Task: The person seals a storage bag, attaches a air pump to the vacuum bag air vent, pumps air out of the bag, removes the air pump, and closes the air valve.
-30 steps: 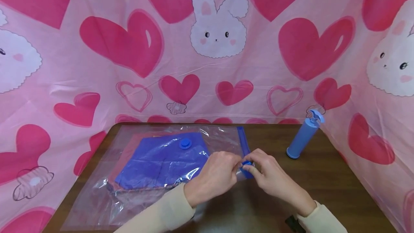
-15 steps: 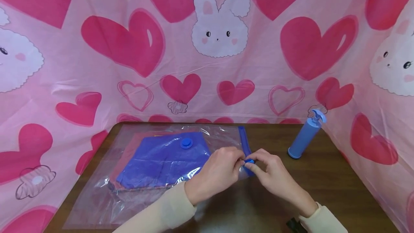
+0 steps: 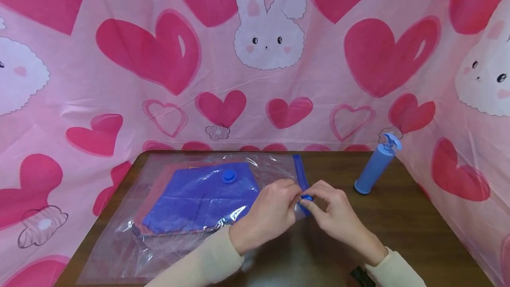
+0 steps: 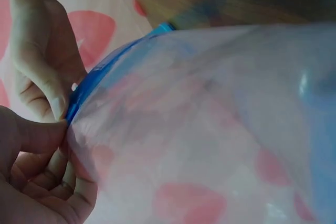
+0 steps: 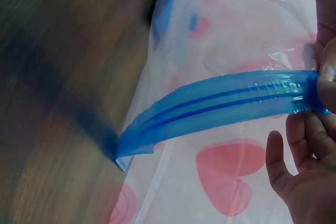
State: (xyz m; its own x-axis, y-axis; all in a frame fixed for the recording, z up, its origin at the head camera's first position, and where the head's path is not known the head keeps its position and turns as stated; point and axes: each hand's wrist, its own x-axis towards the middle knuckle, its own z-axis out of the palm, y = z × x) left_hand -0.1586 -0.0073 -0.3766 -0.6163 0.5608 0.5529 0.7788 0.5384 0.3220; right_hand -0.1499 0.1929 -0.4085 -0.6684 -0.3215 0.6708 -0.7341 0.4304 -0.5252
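A clear vacuum storage bag (image 3: 275,167) lies on the table with a folded blue cloth (image 3: 199,203) and a reddish one inside. A round blue valve (image 3: 229,176) sits on top. Along its right edge runs a blue zip seal (image 3: 299,169). My left hand (image 3: 271,209) pinches the seal near its front part, thumb against fingers. Close beside it, my right hand (image 3: 332,209) pinches the same seal between thumb and index finger. In the right wrist view, the free end of the blue strip (image 5: 220,98) bends away from the fingertips. Fingers partly hide the pinched part.
A blue hand pump (image 3: 374,169) stands on the brown table (image 3: 398,225) at the right, beyond my right hand. Pink heart-patterned sheeting (image 3: 271,83) rises behind and at both sides. A small dark object (image 3: 361,276) shows by the right sleeve.
Both hands have shifted slightly to the right and away along the seal, still pinching it. The bag and the pump have stayed in place.
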